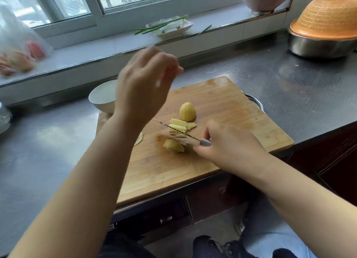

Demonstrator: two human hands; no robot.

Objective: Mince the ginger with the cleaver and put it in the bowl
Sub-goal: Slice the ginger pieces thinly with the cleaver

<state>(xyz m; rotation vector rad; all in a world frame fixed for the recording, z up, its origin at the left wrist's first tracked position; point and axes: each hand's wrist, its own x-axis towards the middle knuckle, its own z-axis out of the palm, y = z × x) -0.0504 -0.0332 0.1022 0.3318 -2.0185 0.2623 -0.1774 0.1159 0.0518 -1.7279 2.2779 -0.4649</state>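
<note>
Right hand [228, 142] on cleaver [179, 131] amid ginger [178, 127]

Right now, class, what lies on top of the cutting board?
Ginger pieces, a cleaver and the right hand lie on the cutting board; the left hand hides part.

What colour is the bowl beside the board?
White, seen in the head view: the bowl sits at the board's far-left corner.

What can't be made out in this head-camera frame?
- Left hand: motion-blurred, finger pose unclear.
- Bowl: right side behind the left hand; contents unreadable.
- Cleaver: seen edge-on; handle buried in the right hand.
- Bag on the sill: blurred, cut by the left edge.
</note>
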